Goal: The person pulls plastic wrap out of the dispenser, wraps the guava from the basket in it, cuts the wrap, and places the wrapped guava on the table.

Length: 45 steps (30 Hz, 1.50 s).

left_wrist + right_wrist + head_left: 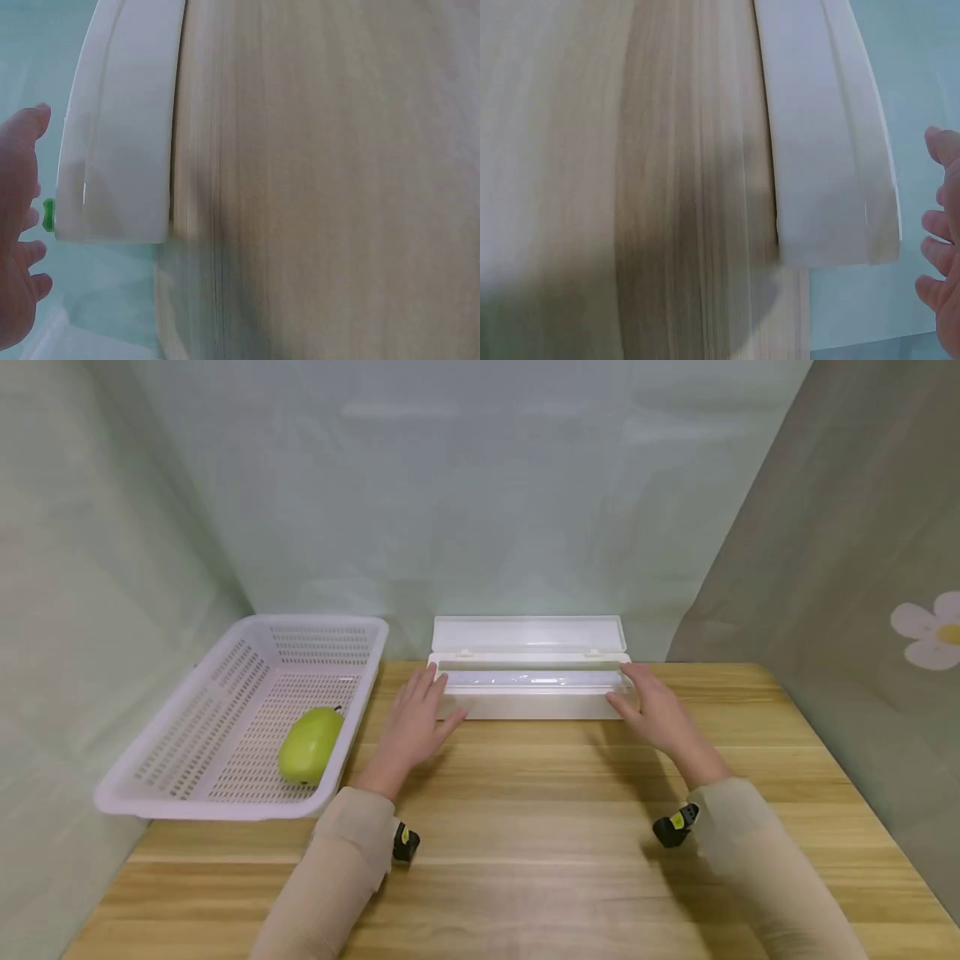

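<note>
A long white box, which looks like a cling film dispenser [536, 707], lies near the table's back edge with its hinged lid [528, 633] raised. Inside it stretches a shiny, clear-wrapped roll [517, 679]. My left hand [416, 718] is over the box's left end, fingers extended and thumb spread. At the opposite end is my right hand [660, 706], its fingers slightly bent. Both wrist views show a gap between hand and box, with nothing gripped. A small green tab [49, 215] sticks out by the box's left end.
To the left stands a white perforated plastic basket [225, 810] holding a green, pear-like fruit [311, 746]. The wooden table [525, 843] runs back to a pale curtain [510, 502]. Fabric also hangs at both sides.
</note>
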### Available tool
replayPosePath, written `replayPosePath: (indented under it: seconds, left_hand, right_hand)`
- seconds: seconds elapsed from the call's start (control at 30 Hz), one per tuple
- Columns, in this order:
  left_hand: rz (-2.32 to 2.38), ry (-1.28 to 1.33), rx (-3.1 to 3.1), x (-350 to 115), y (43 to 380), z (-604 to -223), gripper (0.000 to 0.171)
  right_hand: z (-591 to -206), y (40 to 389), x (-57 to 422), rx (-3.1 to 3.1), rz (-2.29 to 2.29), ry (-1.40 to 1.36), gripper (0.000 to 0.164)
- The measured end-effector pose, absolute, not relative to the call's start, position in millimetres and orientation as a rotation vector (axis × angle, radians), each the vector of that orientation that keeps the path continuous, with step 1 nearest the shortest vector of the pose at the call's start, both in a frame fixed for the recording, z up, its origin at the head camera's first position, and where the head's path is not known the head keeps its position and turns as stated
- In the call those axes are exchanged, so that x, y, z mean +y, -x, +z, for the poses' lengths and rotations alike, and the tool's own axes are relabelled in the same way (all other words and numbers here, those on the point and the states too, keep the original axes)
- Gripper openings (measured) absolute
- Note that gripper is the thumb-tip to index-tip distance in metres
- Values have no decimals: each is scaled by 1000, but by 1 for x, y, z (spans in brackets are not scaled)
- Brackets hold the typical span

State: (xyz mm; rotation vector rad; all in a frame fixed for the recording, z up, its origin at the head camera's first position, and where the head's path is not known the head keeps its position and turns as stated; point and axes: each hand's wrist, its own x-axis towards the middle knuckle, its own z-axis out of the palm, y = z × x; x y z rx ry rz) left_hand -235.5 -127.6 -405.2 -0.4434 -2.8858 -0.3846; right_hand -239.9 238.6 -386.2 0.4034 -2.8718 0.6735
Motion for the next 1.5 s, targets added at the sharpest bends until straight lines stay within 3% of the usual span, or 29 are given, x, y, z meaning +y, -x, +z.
replayPosePath:
  seconds: [0.83, 1.5]
  left_hand:
    - [-522, 425, -2796, -121, 264, -399, 29]
    - [-460, 341, -2909, -114, 274, -382, 22]
  right_hand:
    - [-389, 259, 227, -2840, 791, -476, 36]
    - [-390, 267, 221, -2858, 921, -342, 24]
